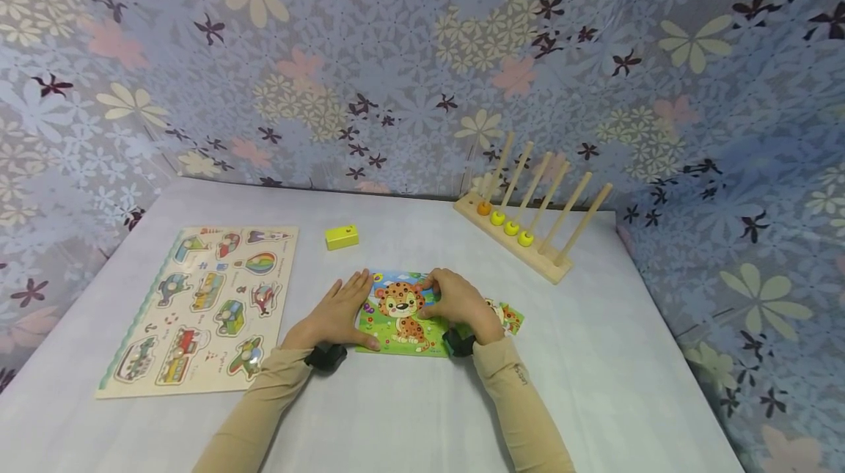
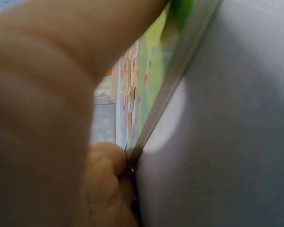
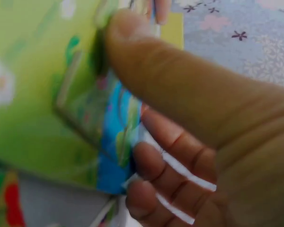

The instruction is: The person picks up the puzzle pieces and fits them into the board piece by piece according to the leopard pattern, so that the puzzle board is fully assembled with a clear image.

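Note:
A square leopard picture board (image 1: 404,334) lies flat on the table, green below and blue along its top. My left hand (image 1: 333,315) rests against its left side, fingers extended and thumb at the lower edge; in the left wrist view, the board's edge (image 2: 173,80) runs beside the hand. With my right hand (image 1: 458,304) I hold the board's upper right part. In the right wrist view its thumb (image 3: 151,61) presses on the picture and the other fingers curl at the blue edge (image 3: 113,161). An angled seam shows in the green surface (image 3: 33,123).
Loose picture pieces (image 1: 511,319) lie right of the board, partly behind my right wrist. A wooden vehicle puzzle (image 1: 148,326) lies at the left. Beyond the board is a yellow block (image 1: 342,237). A peg rack (image 1: 544,264) with orange and yellow beads stands at the back right.

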